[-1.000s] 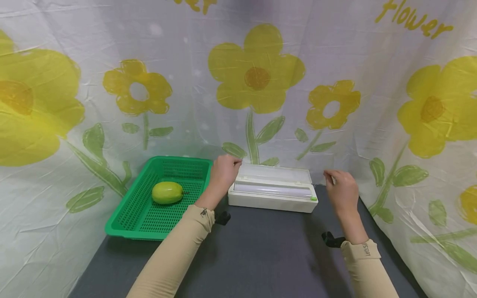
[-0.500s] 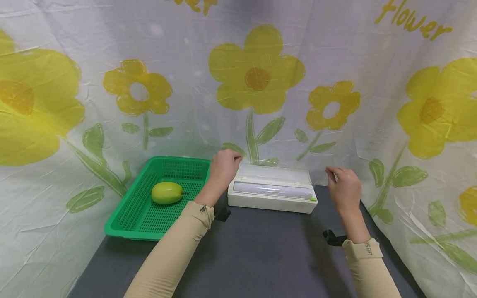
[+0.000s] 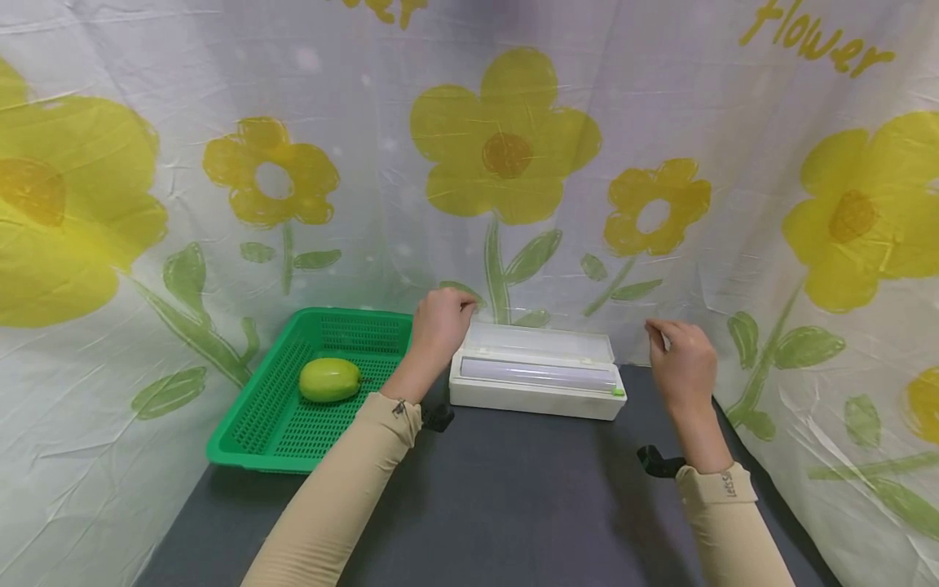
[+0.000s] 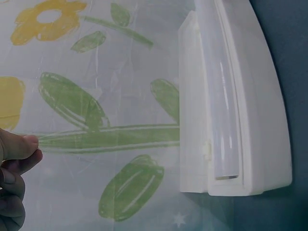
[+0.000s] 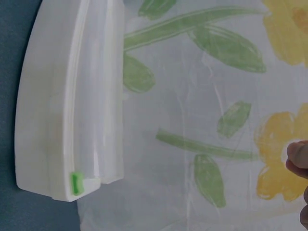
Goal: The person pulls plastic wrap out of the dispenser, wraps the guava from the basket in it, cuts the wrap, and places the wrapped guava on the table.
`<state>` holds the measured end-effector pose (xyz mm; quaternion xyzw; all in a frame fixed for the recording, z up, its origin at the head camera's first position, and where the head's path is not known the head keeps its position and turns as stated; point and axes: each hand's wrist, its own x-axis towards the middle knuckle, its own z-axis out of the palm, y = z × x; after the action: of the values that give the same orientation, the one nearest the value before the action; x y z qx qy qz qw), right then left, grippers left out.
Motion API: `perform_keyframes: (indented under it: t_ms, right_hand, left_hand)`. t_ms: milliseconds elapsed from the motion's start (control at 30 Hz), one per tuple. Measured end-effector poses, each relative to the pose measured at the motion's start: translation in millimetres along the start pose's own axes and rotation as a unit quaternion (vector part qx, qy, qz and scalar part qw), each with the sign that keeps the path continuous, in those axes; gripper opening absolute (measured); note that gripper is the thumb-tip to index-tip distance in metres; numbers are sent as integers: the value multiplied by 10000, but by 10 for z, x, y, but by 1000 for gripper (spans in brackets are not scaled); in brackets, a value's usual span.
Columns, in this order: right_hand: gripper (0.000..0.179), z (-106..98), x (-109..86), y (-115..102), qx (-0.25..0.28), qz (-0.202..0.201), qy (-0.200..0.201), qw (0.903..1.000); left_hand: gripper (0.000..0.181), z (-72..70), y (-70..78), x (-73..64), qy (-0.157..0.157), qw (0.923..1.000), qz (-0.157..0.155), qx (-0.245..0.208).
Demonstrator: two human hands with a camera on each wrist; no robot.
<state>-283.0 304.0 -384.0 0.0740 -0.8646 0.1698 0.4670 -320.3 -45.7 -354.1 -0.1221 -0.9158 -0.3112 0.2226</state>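
Observation:
A white cling film dispenser [image 3: 539, 399] stands at the table's back with its lid [image 3: 539, 341] tipped back and the clear roll [image 3: 539, 372] exposed. My left hand [image 3: 440, 326] is raised by the box's left end, thumb and forefinger pinching a corner of nearly invisible cling film [image 4: 110, 115]. Off the right end, my right hand [image 3: 684, 365] pinches the film's other side between thumb and fingertips. Wrinkles and haze over the flower pattern show the sheet in both wrist views. A green slider [image 5: 77, 184] sits at the box's right end.
On the left a green plastic basket [image 3: 249, 465] holds a yellow-green melon-like fruit [image 3: 329, 380]. The dark table [image 3: 513, 505] spreads in front of the box. A white curtain [image 3: 381, 244] printed with yellow flowers surrounds the back and sides.
Both hands have risen slightly and moved back, the right one also drifting a little to the right. The box, basket and fruit stay where they were.

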Motion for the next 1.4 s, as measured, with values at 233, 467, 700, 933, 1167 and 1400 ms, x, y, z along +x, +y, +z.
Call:
perform_keyframes:
  t_ms: [233, 467, 700, 933, 1167, 1400]
  right_hand:
    - [10, -30, 47, -8, 41, -87, 98, 9999]
    - [11, -33, 73, -17, 121, -148, 220, 9996]
    - [11, -39, 121, -35, 189, -159, 302, 9992]
    - [13, -74, 163, -47, 204, -44, 345, 9992]
    - [13, -102, 170, -72, 198, -55, 387, 9990]
    - [12, -109, 101, -67, 118, -82, 299, 9995]
  left_hand:
    - [17, -47, 21, 23, 82, 9999, 42, -80]
    - [18, -88, 36, 27, 111, 9999, 79, -23]
    - [19, -144, 55, 22, 148, 9998, 72, 61]
    - [19, -175, 70, 28, 263, 9993, 252, -34]
    - [19, -172, 69, 27, 286, 9994, 205, -5]
    - [19, -168, 78, -15, 183, 9997, 163, 17]
